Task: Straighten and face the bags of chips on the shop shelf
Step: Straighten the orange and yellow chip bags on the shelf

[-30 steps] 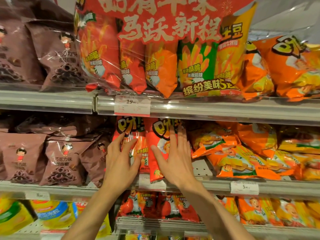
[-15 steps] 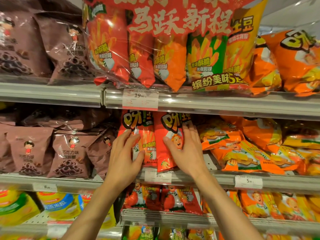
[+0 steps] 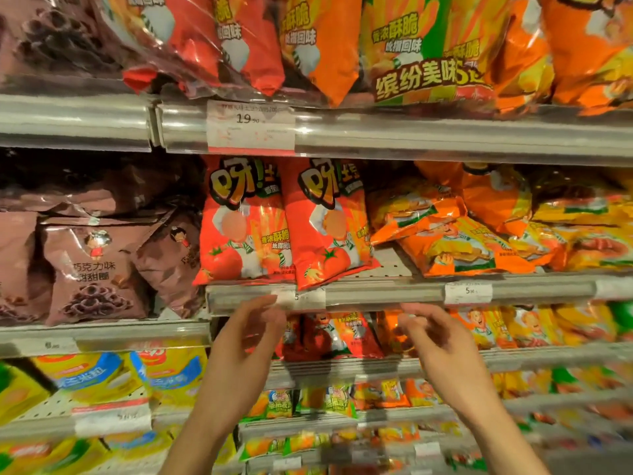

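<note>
Across the whole view runs a shop shelving unit, its tiers fronted by grey metal rails. On the top shelf (image 3: 445, 135) lean large multipacks of chips (image 3: 404, 46) in red, orange and green, their lower edges hanging over the front rail above a price tag (image 3: 251, 126). Along the middle shelf (image 3: 387, 291), brown snack bags (image 3: 96, 269) fill the left end, and tumbled orange bags (image 3: 455, 245) lie flat and askew toward the right end. Between them, at the front edge, stand two red chip bags: the left red bag (image 3: 241, 224) upright and facing out, the right red bag (image 3: 327, 224) just beside it, touching it, its bottom corner poking over the rail. A bare strip of shelf shows between the right red bag and the orange heap. Lower shelves hold yellow bags (image 3: 102, 375) at the left and smaller red and orange packs, blurred.

Below the middle rail, the left hand (image 3: 243, 341) and the right hand (image 3: 442, 341) hang in open air, apart from each other and from every bag. Both are motion-blurred; their fingers look loosely curled and hold nothing.
</note>
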The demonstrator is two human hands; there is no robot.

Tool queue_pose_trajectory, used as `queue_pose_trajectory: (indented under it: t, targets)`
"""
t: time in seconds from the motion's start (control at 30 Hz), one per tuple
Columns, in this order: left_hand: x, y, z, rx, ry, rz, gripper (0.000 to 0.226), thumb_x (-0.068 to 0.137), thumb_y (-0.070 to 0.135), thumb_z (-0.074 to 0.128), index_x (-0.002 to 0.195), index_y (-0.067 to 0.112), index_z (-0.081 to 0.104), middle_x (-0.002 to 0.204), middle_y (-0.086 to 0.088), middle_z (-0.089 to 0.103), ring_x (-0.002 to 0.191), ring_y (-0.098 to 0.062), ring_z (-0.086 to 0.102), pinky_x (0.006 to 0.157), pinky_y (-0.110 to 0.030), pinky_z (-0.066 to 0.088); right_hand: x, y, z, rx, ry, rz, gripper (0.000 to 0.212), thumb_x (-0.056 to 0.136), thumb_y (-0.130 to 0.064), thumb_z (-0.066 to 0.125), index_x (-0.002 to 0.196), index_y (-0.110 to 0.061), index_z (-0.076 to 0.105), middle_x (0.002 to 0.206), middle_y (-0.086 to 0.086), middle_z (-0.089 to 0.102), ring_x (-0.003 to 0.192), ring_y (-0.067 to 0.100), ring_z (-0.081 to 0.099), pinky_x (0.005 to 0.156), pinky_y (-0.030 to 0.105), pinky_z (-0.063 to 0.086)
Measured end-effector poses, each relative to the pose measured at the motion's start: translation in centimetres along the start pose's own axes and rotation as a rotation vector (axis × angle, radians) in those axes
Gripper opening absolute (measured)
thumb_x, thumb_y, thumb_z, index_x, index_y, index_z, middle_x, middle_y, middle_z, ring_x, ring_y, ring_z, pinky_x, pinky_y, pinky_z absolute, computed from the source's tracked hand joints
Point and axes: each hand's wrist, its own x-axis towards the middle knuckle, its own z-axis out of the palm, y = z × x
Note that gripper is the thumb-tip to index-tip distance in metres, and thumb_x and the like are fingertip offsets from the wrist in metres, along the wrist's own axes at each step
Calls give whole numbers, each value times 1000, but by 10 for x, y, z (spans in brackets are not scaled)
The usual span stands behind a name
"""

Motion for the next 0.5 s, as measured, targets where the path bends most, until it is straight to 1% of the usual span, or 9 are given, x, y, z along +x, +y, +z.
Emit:
queue_pose_trajectory:
  t: [0.1,0.17,0.23,0.3,0.37,0.4,0.43,0.47,0.5]
  targets:
    - [-11,-6,20,-8,-31,-66,18,95,30,64,113,35,66,102,21,71,97,2,66,87,-28,50,-7,18,-23,-4,31,47,11,94,-33,64,103,-32,70,86,1,74,85,18,70,87,46,56]
    - [-16,-4,36,-8,-38,-77,18,95,31,63,112,37,65,103,19,71,98,1,66,87,-29,50,-6,25,-37,0,44,53,12,94,-36,64,103,-32,70,86,0,75,85,19,70,88,47,56]
    - [-18,2,53,-10,-32,-64,17,96,29,62,112,35,65,101,19,72,97,2,66,84,-24,49,-2,28,-52,22,56,43,12,93,-36,64,102,-31,71,87,1,75,86,20,70,87,44,56]
    - [-18,11,72,-20,-29,-58,18,96,27,63,113,33,66,100,19,73,96,2,67,83,-21,48,5,31,-68,35,57,10,11,94,-32,64,102,-29,71,84,4,74,86,20,70,84,37,54]
    - [-18,20,94,-40,-21,-51,18,94,28,65,111,35,68,102,17,73,97,0,68,84,-23,49,12,34,-87,67,46,-13,10,95,-27,64,103,-26,70,84,14,71,82,24,67,79,32,51]
    - [-17,23,105,-48,-10,-40,18,93,28,67,108,37,69,103,16,74,98,-1,69,85,-25,49,16,37,-97,90,38,-19,10,95,-26,64,102,-24,70,86,20,68,82,28,66,78,33,51]
    - [-17,26,117,-60,3,-32,18,92,26,68,106,39,70,103,13,75,99,-3,69,85,-27,50,22,40,-108,107,27,-26,9,95,-25,64,102,-23,70,87,23,66,81,31,66,79,37,52]
    - [-17,29,129,-76,23,-21,20,90,24,68,104,37,70,103,10,75,99,-6,70,85,-28,50,28,44,-119,123,17,-35,9,95,-26,65,101,-23,70,86,23,66,79,31,66,80,42,53]
    - [-16,32,142,-93,54,-11,21,90,20,68,105,34,71,102,5,76,98,-10,71,85,-30,50,36,49,-131,134,7,-39,10,94,-27,66,101,-23,71,82,18,69,77,27,66,80,45,54]
